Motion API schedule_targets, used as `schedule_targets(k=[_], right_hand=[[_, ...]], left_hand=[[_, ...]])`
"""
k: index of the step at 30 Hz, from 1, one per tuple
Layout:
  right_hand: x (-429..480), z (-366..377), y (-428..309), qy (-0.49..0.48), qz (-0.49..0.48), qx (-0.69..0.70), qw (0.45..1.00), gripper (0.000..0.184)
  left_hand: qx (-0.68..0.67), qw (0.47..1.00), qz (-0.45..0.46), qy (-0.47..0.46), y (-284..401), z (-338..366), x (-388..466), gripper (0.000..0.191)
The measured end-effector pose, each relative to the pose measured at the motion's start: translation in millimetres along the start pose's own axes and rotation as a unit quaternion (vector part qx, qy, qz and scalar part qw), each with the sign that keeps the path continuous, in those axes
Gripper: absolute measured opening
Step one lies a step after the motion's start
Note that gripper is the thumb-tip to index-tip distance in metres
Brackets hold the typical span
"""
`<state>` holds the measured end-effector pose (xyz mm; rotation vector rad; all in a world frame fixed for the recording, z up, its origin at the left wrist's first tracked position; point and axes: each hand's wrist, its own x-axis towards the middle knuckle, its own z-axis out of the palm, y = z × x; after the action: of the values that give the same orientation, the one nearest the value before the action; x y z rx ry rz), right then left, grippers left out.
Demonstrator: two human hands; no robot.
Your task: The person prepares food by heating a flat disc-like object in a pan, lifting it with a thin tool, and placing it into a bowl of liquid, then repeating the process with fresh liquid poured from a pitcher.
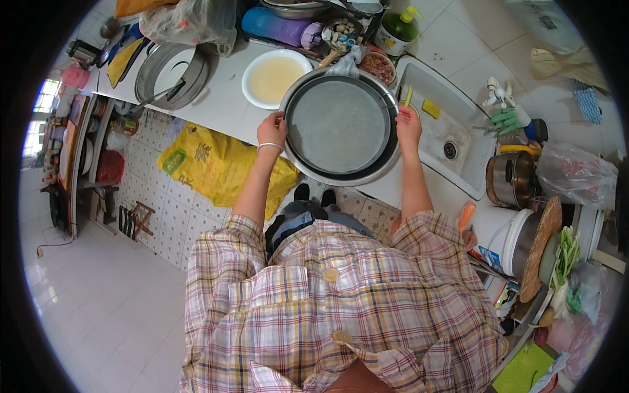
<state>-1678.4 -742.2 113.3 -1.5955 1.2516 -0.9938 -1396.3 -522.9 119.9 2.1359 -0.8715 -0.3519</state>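
A round dark metal pan (pixel 339 125) lies within the top of a wider metal basin (pixel 348 181) in front of me. My left hand (pixel 271 130), with a bracelet at its wrist, grips the left rim, and my right hand (pixel 408 127) grips the right rim. The fingertips are partly hidden, so whether they hold the pan, the basin or both is hard to tell. Just left of the basin stands a white bowl (pixel 276 78) of cloudy, yellowish liquid. Behind the basin are a knotted plastic bag (pixel 347 64) and a bowl of minced meat (pixel 377 68).
A white sink (pixel 471 167) with a yellow sponge (pixel 431 109) is at the right. A large metal pot (pixel 196 81) with a utensil stands on the left counter. Beyond the sink is a lidded pot (pixel 513 179). A yellow plastic sack (pixel 221 167) lies below the counter edge.
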Motion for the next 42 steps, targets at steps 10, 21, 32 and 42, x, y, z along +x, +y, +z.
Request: schedule_targets(k=[10, 21, 32, 42], right_hand=[[8.5, 9.3, -18.9, -0.073, -0.181, -0.323, 0.926, 0.032], [9.4, -3.5, -10.9, -0.1, -0.012, -0.33, 0.939, 0.027], [0.7, -7.2, -9.2, -0.096, 0.025, -0.345, 0.933, 0.022], [-11.5, -2.1, -12.5, -0.12, 0.041, -0.337, 0.933, 0.023]], left_hand=[[-0.116, 0.991, -0.07, 0.018, -12.9, 11.9, 7.3, 0.023], [0.009, 1.0, 0.009, 0.008, 2.6, 26.1, 29.2, 0.022], [-0.01, 1.0, -0.002, 0.014, -1.6, 31.3, 41.1, 0.023], [0.033, 0.999, 0.011, 0.022, 7.0, 18.3, 48.9, 0.022]])
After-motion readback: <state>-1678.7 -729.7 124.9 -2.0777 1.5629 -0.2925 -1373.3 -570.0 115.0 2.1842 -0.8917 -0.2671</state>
